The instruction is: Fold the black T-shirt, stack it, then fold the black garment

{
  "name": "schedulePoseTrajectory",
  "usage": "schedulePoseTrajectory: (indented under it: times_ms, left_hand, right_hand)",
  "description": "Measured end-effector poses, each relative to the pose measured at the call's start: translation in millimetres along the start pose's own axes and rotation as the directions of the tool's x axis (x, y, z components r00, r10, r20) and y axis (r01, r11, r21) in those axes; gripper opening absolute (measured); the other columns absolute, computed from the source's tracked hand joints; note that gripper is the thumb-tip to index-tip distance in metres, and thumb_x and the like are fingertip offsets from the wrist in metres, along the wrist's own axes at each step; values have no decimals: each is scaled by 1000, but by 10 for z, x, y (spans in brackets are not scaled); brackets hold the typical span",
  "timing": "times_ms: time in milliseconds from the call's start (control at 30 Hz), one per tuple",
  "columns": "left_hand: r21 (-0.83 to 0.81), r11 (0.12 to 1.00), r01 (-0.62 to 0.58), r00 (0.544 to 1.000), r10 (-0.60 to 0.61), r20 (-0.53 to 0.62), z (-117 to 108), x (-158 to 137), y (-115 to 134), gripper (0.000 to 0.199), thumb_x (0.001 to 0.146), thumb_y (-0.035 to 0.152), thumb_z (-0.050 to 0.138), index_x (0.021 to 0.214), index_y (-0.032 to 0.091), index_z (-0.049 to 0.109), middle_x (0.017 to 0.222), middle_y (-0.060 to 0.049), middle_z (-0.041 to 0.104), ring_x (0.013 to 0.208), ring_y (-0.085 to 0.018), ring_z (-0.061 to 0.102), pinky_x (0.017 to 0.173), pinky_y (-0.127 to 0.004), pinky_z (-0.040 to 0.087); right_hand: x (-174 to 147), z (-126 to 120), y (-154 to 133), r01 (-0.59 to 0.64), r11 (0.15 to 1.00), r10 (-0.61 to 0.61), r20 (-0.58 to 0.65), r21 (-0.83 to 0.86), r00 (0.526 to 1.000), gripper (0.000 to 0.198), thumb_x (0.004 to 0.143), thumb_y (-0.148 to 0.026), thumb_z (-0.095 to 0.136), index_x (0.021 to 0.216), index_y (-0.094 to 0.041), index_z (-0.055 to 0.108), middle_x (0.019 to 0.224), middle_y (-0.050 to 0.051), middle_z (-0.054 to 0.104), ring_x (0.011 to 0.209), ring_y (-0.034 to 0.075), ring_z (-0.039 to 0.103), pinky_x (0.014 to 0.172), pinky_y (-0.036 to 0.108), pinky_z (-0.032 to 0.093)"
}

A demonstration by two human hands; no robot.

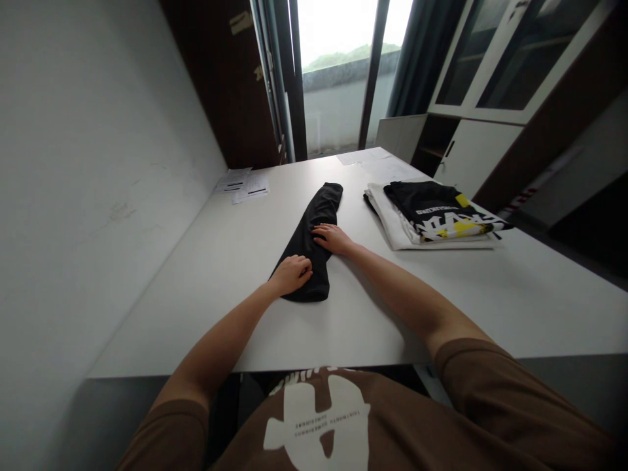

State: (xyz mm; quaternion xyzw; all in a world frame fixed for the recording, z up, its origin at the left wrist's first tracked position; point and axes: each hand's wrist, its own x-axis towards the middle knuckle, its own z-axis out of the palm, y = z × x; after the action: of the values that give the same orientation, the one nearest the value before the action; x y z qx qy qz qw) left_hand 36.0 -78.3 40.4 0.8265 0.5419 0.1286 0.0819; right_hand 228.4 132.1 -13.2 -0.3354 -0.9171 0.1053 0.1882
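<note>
A black garment (310, 243), folded into a long narrow strip, lies slantwise on the white table. Its exact kind cannot be made out. My left hand (291, 273) rests on the near part of the garment with its fingers curled in against the cloth. Farther up, my right hand (332, 239) lies on the garment's right side, fingers stretched out over the fabric. Both hands touch the same piece, and its far end runs beyond them toward the window.
To the right lies a stack of folded clothes (432, 212), black with white and yellow print over white. Papers (250, 185) sit at the left by the wall, and more sheets (377, 163) lie at the table's (196, 288) far edge. A cabinet door (402, 136) stands open behind.
</note>
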Motion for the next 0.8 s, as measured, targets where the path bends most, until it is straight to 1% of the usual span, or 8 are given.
schedulePoseTrajectory:
  times_ms: [167, 433, 600, 800]
  left_hand:
    - [-2, 1000, -1, 1000, 1, 1, 3, 5, -6, 11, 106, 25, 63, 96, 24, 65, 99, -4, 71, 97, -25, 65, 93, -40, 50]
    - [-7, 1000, -8, 1000, 8, -7, 16, 4, -15, 9, 106, 25, 63, 97, 24, 66, 99, -4, 71, 97, -25, 64, 92, -41, 49]
    - [-7, 1000, -7, 1000, 7, -11, 27, 4, -25, 10, 106, 26, 64, 96, 24, 66, 98, -4, 71, 96, -24, 65, 92, -40, 49]
    - [0, 1000, -2, 1000, 2, -5, 18, 2, -15, 10, 106, 26, 63, 97, 24, 66, 99, -4, 71, 98, -25, 65, 93, -40, 50]
  right_hand:
    - [3, 18, 13, 10, 1000, -10, -15, -12, 1000, 42, 110, -41, 64, 150, -32, 76, 162, 4, 67, 160, 32, 54, 135, 57, 42]
    - [19, 38, 49, 16, 1000, -16, -6, -6, 1000, 44, 111, -43, 62, 152, -30, 74, 164, 5, 65, 162, 32, 52, 136, 57, 40]
    - [14, 27, 32, 9, 1000, -9, -2, -12, 1000, 44, 111, -41, 62, 152, -30, 74, 164, 5, 66, 161, 31, 52, 136, 55, 40]
    - [2, 0, -6, -1, 1000, 1, 4, -12, 1000, 44, 110, -40, 63, 152, -29, 75, 165, 5, 65, 162, 33, 52, 136, 58, 40]
